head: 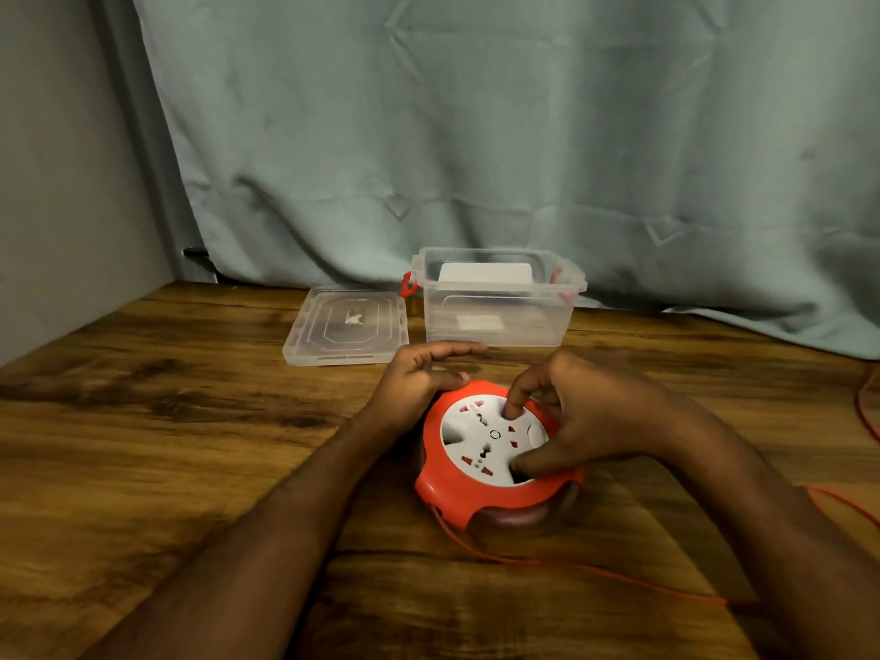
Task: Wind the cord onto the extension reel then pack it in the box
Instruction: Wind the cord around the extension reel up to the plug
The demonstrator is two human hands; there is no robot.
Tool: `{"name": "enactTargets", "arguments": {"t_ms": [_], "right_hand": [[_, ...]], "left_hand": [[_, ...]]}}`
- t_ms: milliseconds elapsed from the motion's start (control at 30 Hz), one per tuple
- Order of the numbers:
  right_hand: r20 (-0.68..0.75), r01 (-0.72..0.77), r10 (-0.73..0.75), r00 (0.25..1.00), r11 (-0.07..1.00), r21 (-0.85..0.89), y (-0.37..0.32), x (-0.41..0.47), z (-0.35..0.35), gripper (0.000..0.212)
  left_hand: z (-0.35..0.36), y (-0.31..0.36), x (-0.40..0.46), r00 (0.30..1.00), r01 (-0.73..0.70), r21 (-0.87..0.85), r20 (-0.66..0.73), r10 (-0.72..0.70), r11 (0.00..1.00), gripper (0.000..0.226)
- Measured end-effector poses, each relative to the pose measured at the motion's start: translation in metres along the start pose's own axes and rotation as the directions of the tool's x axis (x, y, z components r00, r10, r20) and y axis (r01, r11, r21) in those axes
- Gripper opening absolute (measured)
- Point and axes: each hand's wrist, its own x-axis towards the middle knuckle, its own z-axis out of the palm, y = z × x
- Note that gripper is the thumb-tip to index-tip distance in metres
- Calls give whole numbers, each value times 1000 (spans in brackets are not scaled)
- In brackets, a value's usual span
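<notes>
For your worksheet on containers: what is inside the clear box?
The box is open, its lid flat beside it. Through its walls show only pale label-like patches; nothing else appears inside. The reel is outside.

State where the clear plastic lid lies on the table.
The flat clear plastic lid lies on the wooden table, left of the open clear plastic box, beyond the left hand.

Orange reel (495, 450) before open box (495, 307)

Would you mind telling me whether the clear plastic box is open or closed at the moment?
Open. The box stands with its top uncovered, and its lid lies flat on the table to its left.
</notes>
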Motion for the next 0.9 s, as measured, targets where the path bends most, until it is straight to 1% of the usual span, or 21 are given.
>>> {"name": "enactTargets", "arguments": {"t_ms": [100, 167, 267, 367, 500, 600, 633, 667, 700, 733, 800, 900], "right_hand": [[-27, 8, -10, 1000, 998, -64, -2, 2, 4, 61], [-87, 19, -30, 996, 992, -124, -3, 4, 6, 57], [-162, 30, -60, 985, 983, -181, -5, 6, 13, 64], [-210, 23, -68, 975, 977, -211, -13, 7, 18, 67], [-186, 39, -76, 980, 980, -196, -18, 8, 20, 59], [-191, 52, -91, 977, 978, -200, -13, 7, 19, 60], [-185, 46, -79, 980, 983, -176, -10, 7, 16, 54], [-180, 44, -70, 981, 989, -144, -8, 6, 13, 41], [-156, 36, -54, 986, 993, -114, -5, 5, 8, 24], [-123, 37, -48, 991, 995, -92, -4, 3, 3, 14], [-59, 49, -52, 997, 998, -47, 0, 1, -1, 33], [-17, 68, -68, 998, 998, -3, 3, 2, -1, 48]], "left_hand": [[0, 0, 0, 1000, 14, -15, -21, -14, 1000, 41], [0, -1, 1, 999, 16, -23, -47, -17, 1000, 40], [2, -3, 2, 997, 14, -38, -81, -18, 999, 36], [4, -3, 2, 995, 5, -48, -97, -10, 999, 38], [3, -2, 1, 995, -20, -18, -97, 18, 1000, 37], [2, -4, 1, 995, -21, 11, -97, 22, 1000, 37], [2, -4, 2, 995, -20, 12, -102, 21, 1000, 38], [1, -4, 2, 994, -21, 10, -107, 22, 1000, 38], [0, -5, 2, 994, -24, 4, -108, 24, 1000, 38], [0, -5, 3, 994, -26, -6, -102, 26, 1000, 38], [0, -5, 3, 997, -31, -32, -78, 28, 999, 39], [0, -1, 1, 998, -32, -59, -47, 30, 998, 38]]}}
